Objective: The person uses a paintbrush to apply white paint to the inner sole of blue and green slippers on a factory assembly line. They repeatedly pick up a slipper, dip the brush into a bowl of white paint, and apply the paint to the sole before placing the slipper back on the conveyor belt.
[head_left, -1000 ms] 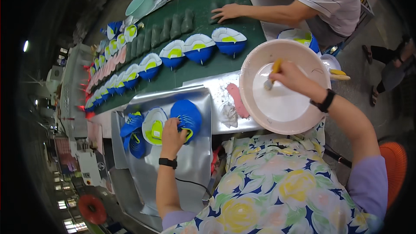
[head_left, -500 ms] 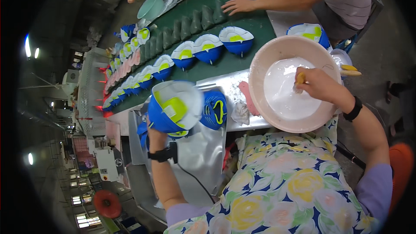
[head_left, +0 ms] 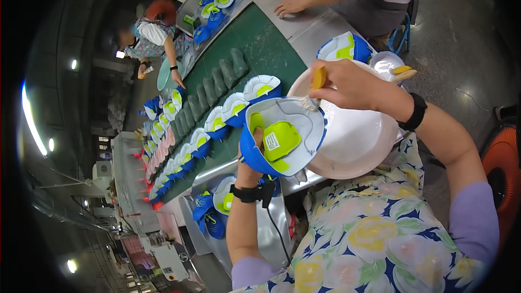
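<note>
My left hand (head_left: pixel 253 157) grips a blue shoe upper (head_left: pixel 301 137) with a white inner rim and a lime-green lining, held up tilted above the tray. Between the fingers of my right hand (head_left: pixel 347 84) is a brush (head_left: pixel 319 77) with a yellow handle. Its pale bristles touch the white rim of the upper on the far side. Partly behind the upper stands a pale pink basin (head_left: pixel 339 173) of white liquid. Under my left forearm, more uppers (head_left: pixel 209 214) lie in a metal tray (head_left: pixel 266 233).
Blue uppers (head_left: pixel 201 144) and dark green foot-shaped pieces (head_left: pixel 220 80) line a green conveyor belt (head_left: pixel 271 43). A co-worker's hand (head_left: pixel 290 6) rests on the metal edge; another person (head_left: pixel 157 38) works across. Right of the basin, a clear tub (head_left: pixel 386 64) sits near yellow-handled brushes (head_left: pixel 402 70).
My left hand has brought the upper right, towards the basin. My right hand has lifted the brush from the white liquid onto the upper's rim. The co-worker's hand has left the belt.
</note>
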Motion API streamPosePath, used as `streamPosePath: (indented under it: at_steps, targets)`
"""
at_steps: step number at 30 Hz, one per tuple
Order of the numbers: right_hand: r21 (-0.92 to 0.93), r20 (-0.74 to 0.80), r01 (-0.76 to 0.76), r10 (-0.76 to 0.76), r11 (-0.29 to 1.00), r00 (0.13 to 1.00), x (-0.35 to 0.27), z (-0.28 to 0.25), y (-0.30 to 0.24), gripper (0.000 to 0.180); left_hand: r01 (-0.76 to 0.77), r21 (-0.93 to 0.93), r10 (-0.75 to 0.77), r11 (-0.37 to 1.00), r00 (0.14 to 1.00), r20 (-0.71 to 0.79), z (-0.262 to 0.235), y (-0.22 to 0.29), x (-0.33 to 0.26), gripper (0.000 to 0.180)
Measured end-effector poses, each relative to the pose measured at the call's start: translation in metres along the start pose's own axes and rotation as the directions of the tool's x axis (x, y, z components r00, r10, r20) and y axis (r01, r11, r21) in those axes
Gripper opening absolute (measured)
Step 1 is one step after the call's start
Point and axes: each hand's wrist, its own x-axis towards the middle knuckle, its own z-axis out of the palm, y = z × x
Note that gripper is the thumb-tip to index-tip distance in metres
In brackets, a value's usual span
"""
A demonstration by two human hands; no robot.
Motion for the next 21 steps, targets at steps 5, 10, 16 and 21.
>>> streamPosePath:
  at_steps: [5, 10, 16, 21]
  targets:
    - [0.146, -0.188, -0.211, 0.236, 0.967, 0.953, -0.021, 0.009, 0.02, 0.037, -0.174, 0.04, 0.179, 0.984, 0.962, -0.206, 0.019, -0.022, -0.001, 0.039]
    - [0.349, -0.151, -0.344, 0.414, 0.872, 0.898, -0.034, 0.029, 0.021, 0.037, -0.441, 0.185, 0.478, 0.878, 0.816, -0.324, 0.022, -0.054, 0.009, 0.033]
    - [0.545, -0.004, -0.438, 0.525, 0.714, 0.851, -0.046, 0.037, 0.013, 0.033, -0.718, 0.212, 0.747, 0.663, 0.651, -0.133, 0.009, -0.069, 0.027, 0.039]
    - [0.612, -0.066, -0.297, 0.421, 0.733, 0.905, -0.048, 0.023, 0.008, 0.029, -0.563, 0.502, 0.674, 0.656, 0.736, -0.055, -0.003, -0.047, 0.031, 0.04]
